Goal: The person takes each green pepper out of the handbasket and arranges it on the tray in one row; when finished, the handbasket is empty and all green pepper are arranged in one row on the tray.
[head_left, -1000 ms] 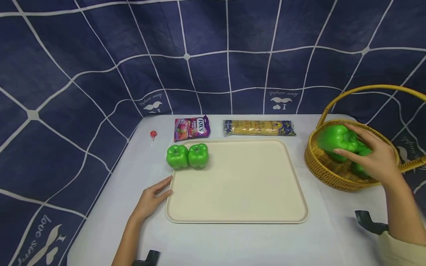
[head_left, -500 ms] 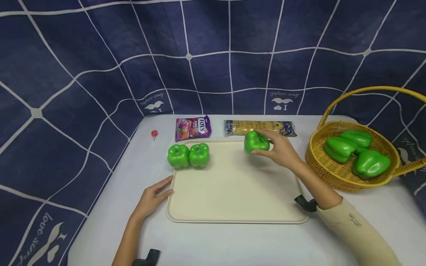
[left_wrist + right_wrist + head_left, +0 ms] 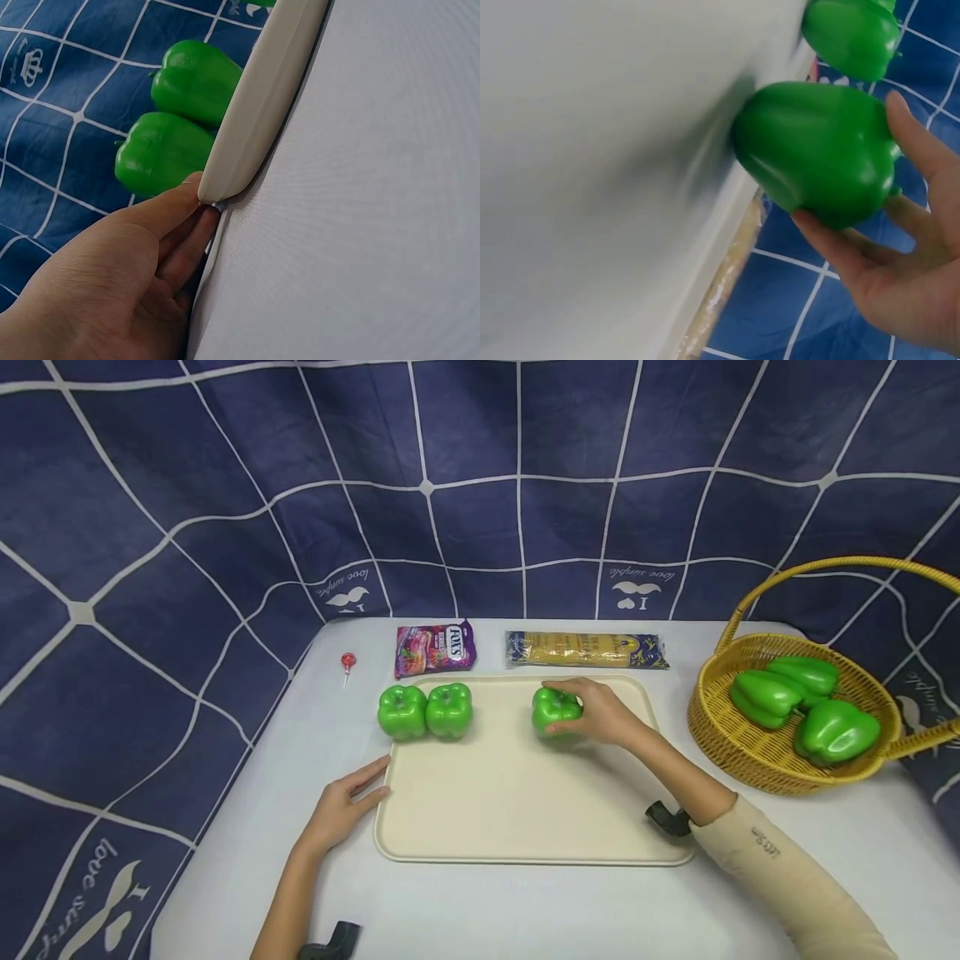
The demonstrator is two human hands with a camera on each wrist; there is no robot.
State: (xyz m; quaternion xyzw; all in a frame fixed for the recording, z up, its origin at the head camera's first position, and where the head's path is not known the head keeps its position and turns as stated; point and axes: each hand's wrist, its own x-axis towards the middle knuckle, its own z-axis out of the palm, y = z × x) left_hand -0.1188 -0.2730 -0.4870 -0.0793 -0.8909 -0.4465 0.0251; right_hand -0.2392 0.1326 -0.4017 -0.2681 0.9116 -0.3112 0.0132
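Observation:
My right hand (image 3: 603, 714) holds a green bell pepper (image 3: 553, 710) between thumb and fingers at the back middle of the cream tray (image 3: 525, 810). In the right wrist view this bell pepper (image 3: 821, 146) is close to the tray surface; whether it touches is hard to tell. Two more green bell peppers (image 3: 402, 712) (image 3: 449, 710) stand side by side at the tray's back left corner. My left hand (image 3: 341, 814) rests at the tray's left edge, its fingers fairly straight, and in the left wrist view its fingertips touch the tray rim (image 3: 247, 120).
A wicker basket (image 3: 708, 735) with a tall handle stands at the right, with three green bell peppers (image 3: 836, 731) inside. Behind the tray lie a purple candy bag (image 3: 435, 649) and a long yellow noodle packet (image 3: 585, 649). A red lollipop (image 3: 348, 662) lies at the back left.
My right hand has carried a bell pepper from the basket leftward over the tray, then slightly further left and down. The left hand has stayed at the tray edge.

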